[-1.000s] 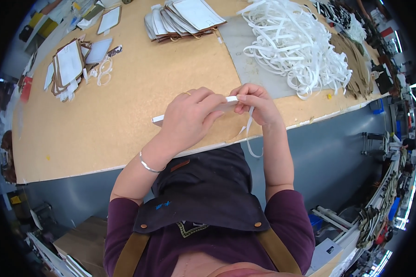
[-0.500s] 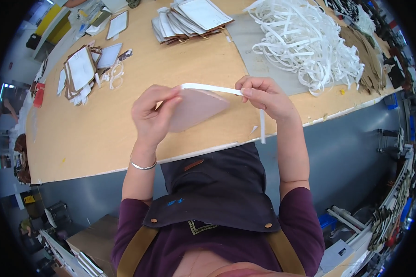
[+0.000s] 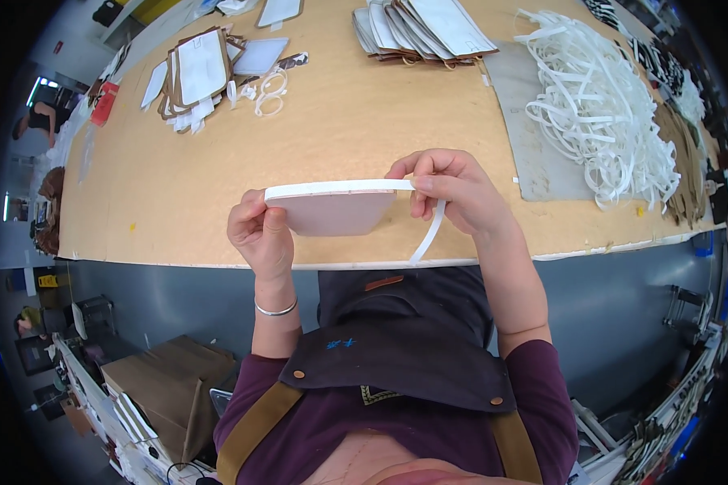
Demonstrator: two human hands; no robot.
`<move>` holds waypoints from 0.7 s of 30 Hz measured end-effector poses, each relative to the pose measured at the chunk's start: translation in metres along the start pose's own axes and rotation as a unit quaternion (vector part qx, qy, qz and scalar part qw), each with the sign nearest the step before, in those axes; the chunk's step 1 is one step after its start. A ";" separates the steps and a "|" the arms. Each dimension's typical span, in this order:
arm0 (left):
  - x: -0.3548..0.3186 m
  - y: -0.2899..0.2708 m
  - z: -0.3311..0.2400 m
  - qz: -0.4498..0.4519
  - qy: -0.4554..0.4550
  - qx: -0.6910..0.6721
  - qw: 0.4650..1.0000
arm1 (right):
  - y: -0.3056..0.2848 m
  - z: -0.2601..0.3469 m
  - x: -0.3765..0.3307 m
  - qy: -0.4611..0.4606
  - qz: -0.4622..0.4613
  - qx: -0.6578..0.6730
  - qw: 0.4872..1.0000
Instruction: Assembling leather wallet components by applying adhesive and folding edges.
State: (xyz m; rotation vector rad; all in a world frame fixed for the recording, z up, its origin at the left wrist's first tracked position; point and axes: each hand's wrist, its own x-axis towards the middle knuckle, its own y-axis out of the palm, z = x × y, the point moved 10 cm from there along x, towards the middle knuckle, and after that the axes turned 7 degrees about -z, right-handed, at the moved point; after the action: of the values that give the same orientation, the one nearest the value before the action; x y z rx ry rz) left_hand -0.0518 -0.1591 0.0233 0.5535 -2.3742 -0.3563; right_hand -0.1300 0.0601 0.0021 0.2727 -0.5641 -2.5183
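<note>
Above the table's near edge, my left hand (image 3: 260, 232) pinches one corner of a pale pinkish flat panel (image 3: 340, 213), together with the end of a white strip (image 3: 332, 187). The strip lies along the panel's upper edge. At the panel's other end, my right hand (image 3: 453, 191) pinches the strip between thumb and fingers. A loose tail of the strip hangs below that hand, curving toward the table edge.
Beyond my right hand a large tangled heap of white strips (image 3: 598, 113) lies on a grey sheet (image 3: 534, 153). White panels with brown edges form a stack (image 3: 429, 32) at the back and a smaller pile (image 3: 201, 69) at left. The wooden table (image 3: 170, 202) ends before my apron.
The strip now lies against the panel's upper edge, where before it was stretched apart from it. The panel has turned level, and my view has shifted left.
</note>
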 end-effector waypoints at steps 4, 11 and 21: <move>-0.001 -0.003 0.001 -0.002 0.002 -0.003 1.000 | 0.003 -0.004 -0.002 -0.008 0.015 0.065 0.998; -0.002 -0.005 0.003 -0.006 -0.006 -0.006 1.000 | 0.012 -0.002 -0.005 -0.015 0.036 0.106 0.994; 0.004 -0.005 -0.013 0.013 -0.047 0.068 0.996 | 0.020 -0.021 0.003 -0.004 0.012 0.098 0.995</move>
State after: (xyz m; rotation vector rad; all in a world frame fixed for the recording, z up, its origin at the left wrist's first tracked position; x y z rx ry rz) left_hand -0.0449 -0.1669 0.0334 0.5788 -2.5077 -0.2131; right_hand -0.1172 0.0356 -0.0078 0.3263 -0.8151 -2.4447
